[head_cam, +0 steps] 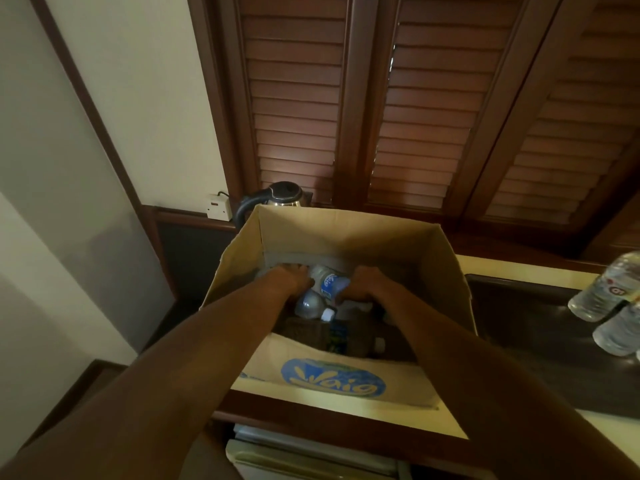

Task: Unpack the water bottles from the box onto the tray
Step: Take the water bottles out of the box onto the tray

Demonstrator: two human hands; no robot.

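An open cardboard box [349, 237] with a blue logo stands on the counter. Both my hands reach down into it. My left hand [291, 277] and my right hand [363, 284] close on either side of a clear water bottle with a blue label [327, 280], which lies tilted inside. A second bottle [310, 304] with a white cap lies just below it. More bottles sit in the dark bottom of the box. To the right, a dark tray [519, 327] holds two upright water bottles [602, 289] near the frame's right edge.
A black and steel kettle [277, 199] stands behind the box's far left corner, beside a wall socket [218, 207]. Brown louvred shutters [415, 116] fill the back wall. A small fridge [311, 459] sits under the counter.
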